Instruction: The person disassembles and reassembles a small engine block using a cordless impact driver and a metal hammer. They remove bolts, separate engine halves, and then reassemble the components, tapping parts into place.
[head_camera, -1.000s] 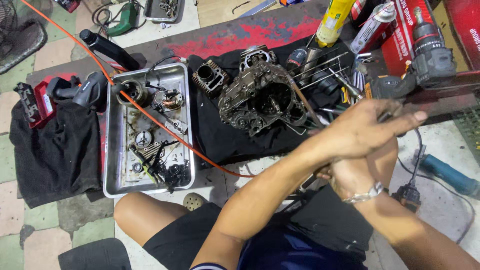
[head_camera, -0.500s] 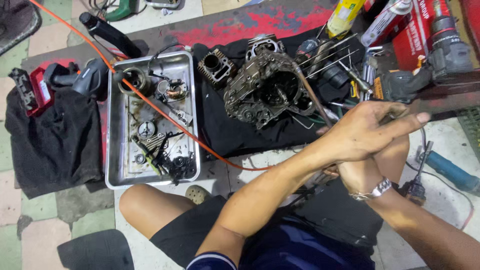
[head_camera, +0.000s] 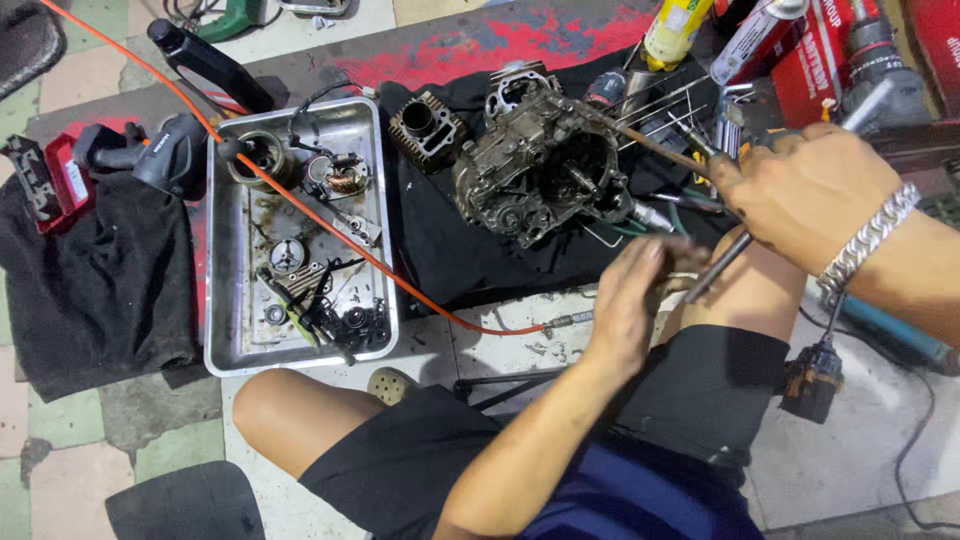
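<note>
My right hand (head_camera: 800, 190), with a silver chain bracelet on its wrist, is closed around a long thin metal rod (head_camera: 722, 260) that slants down to the left over my knee. My left hand (head_camera: 628, 300) reaches in from below, and its fingertips rest at the rod's lower end; whether they grip it is unclear. Just left of both hands a greasy engine crankcase (head_camera: 535, 170) lies on a black cloth (head_camera: 450, 250). A finned cylinder (head_camera: 425, 125) sits beside it.
A metal tray (head_camera: 228, 300) of small engine parts lies to the left, crossed by an orange cable (head_camera: 330, 235). Spray cans (head_camera: 750, 35), a yellow bottle (head_camera: 675, 30) and a drill (head_camera: 880, 50) stand at the back right. Another black cloth (head_camera: 90, 280) lies far left.
My hands were crossed close together over my knee. Now they are apart: the right has risen to the upper right with the rod, and the left stays low at its end.
</note>
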